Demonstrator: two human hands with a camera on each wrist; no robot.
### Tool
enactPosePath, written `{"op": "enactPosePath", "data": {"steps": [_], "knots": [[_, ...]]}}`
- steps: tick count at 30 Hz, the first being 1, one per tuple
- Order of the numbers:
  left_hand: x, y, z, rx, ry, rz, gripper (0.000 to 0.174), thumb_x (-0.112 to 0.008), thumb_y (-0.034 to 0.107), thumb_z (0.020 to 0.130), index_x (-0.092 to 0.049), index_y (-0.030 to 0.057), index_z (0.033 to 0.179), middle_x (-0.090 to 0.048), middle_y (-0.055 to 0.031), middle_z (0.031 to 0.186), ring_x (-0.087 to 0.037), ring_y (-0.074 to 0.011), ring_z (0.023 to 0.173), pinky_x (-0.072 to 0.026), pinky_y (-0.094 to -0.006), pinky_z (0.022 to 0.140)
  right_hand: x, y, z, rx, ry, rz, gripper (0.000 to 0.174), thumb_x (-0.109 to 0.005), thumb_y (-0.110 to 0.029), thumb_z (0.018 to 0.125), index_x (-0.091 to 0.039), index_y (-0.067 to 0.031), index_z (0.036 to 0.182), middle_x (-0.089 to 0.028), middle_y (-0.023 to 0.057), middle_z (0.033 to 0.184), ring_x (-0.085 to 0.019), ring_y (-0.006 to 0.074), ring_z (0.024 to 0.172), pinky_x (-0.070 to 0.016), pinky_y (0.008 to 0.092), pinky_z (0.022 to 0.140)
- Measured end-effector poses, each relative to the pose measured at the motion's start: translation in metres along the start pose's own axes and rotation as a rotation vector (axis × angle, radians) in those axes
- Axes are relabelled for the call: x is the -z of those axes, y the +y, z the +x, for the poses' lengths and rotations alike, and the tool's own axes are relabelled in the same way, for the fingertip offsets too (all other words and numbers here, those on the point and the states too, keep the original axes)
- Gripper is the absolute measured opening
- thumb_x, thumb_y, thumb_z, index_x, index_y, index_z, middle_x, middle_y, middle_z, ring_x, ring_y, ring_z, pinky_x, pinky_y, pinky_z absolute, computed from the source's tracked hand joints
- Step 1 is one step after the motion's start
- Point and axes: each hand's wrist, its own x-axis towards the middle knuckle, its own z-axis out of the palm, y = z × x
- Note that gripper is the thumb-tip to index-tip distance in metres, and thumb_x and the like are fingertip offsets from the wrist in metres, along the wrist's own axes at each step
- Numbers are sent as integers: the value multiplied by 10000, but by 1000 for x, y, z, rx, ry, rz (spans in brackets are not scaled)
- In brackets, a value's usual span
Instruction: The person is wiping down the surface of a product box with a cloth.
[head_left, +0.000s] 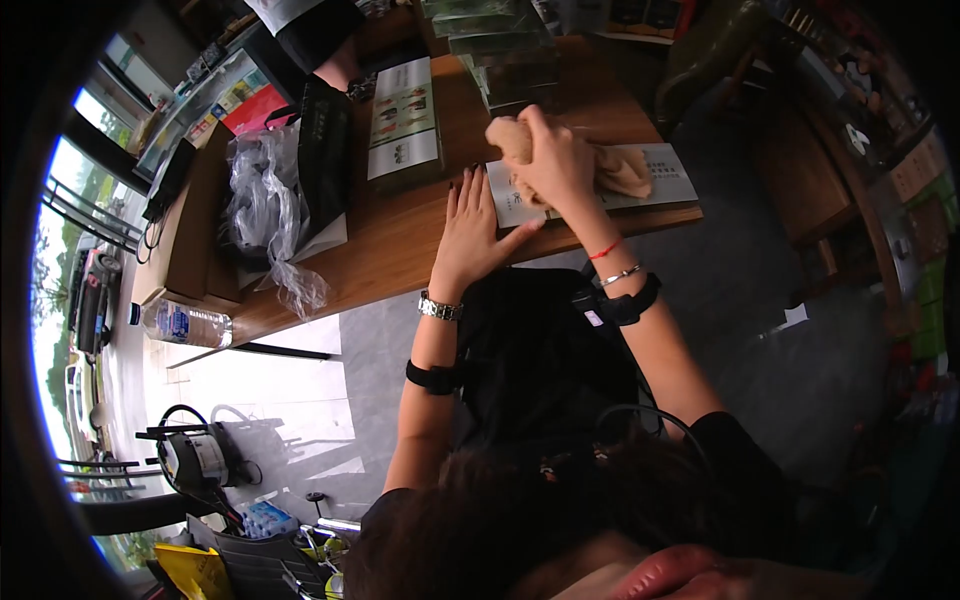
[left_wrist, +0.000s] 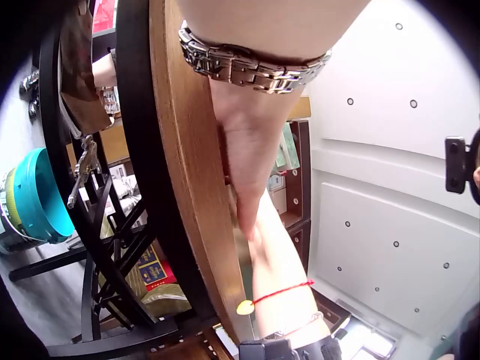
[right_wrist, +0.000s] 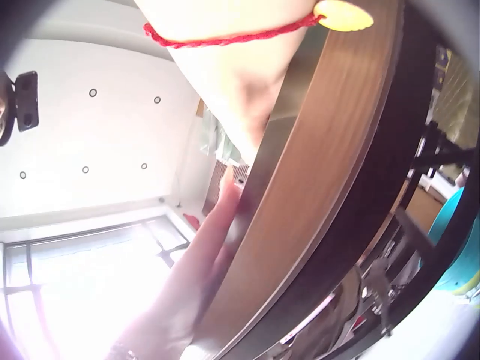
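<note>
Head view: right hand (head_left: 558, 165) clamped on a crumpled tan cloth (head_left: 625, 172), fingers curled round it. Cloth sits on a flat, pale grey printed box (head_left: 668, 185) at the near edge of the brown wooden table (head_left: 385, 215). Left hand (head_left: 468, 232) laid flat at the box's left end, fingers straight, thumb spread.

Left wrist view: silver metal link watch (left_wrist: 247, 71) above the table edge; can't tell finger state here.

Right wrist view: red braided cord bracelet (right_wrist: 232, 39) on the wrist; fingers hidden.
</note>
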Motion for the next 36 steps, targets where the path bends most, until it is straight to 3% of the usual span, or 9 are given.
{"op": "enactPosePath", "data": {"steps": [3, 7, 12, 14, 16, 21, 26, 31, 36], "knots": [[9, -6, 5, -143, -8, -250, 983, -831, 566, 627, -470, 15, 1356, -530, -216, 1315, -444, -390, 1270, -271, -486, 1137, -25, -44, -4, 124, -62, 186, 491, -825, -262, 683, -527, -92, 1034, -693, 134, 926, -680, 349, 868, -543, 440, 722], [11, -9, 2, -73, 61, -289, 989, -884, 497, 555, -483, -30, 1289, -537, -222, 1291, -463, -393, 1251, -317, -491, 1105, -6, -32, -7, 127, -152, 339, 493, -817, -245, 684, -535, -111, 1066, -685, 134, 967, -670, 331, 926, -537, 429, 722], [7, -9, 0, -7, 50, -265, 997, -902, 464, 536, -475, -38, 1284, -531, -231, 1307, -449, -402, 1277, -346, -491, 1096, 23, -17, -21, 223, -230, 350, 480, -799, -208, 680, -548, -117, 1079, -685, 115, 977, -670, 335, 939, -539, 421, 745], [7, -7, -2, -42, 93, -168, 1054, -903, 478, 530, -451, -25, 1338, -512, -237, 1350, -427, -397, 1313, -333, -482, 1112, 42, 6, -28, 254, -82, 260, 478, -804, -265, 686, -549, -124, 1065, -685, 122, 949, -677, 339, 888, -541, 446, 718], [16, 1, -2, -10, 95, -253, 1123, -905, 491, 527, -410, -11, 1402, -496, -242, 1377, -414, -397, 1332, -321, -485, 1124, 64, 57, -26, -65, -76, 158, 479, -802, -265, 693, -554, -134, 1081, -687, 121, 959, -673, 349, 905, -542, 448, 727], [15, 2, -2, 30, 38, -247, 1171, -910, 456, 548, -337, 48, 1484, -444, -244, 1445, -351, -397, 1395, -294, -476, 1149, 90, 102, -29, -189, 236, -260, 487, -800, -267, 721, -546, -126, 1112, -661, 109, 1055, -650, 351, 956, -543, 456, 771], [19, 7, 0, -35, 91, -390, 1199, -927, 353, 559, -266, 79, 1521, -416, -265, 1462, -340, -415, 1400, -334, -472, 1129, 75, 78, -36, -309, 439, -489, 538, -821, -247, 696, -530, -146, 1137, -660, 82, 1049, -635, 330, 992, -537, 455, 782], [18, 11, -6, 0, 128, -437, 1223, -922, 296, 578, -200, 92, 1544, -462, -271, 1415, -457, -426, 1308, -438, -448, 1048, 35, 13, -50, -69, 331, -114, 525, -837, -182, 623, -563, -133, 1068, -619, 81, 989, -615, 310, 940, -505, 449, 770], [10, -12, -10, -85, 105, -642, 536, -787, 229, 713, -601, 61, 1187, -647, -182, 1176, -630, -364, 1054, -515, -419, 849, -6, -74, -64, 203, 229, -25, 560, -818, -137, 608, -557, -119, 1102, -554, 83, 895, -595, 292, 868, -489, 422, 757]]}}
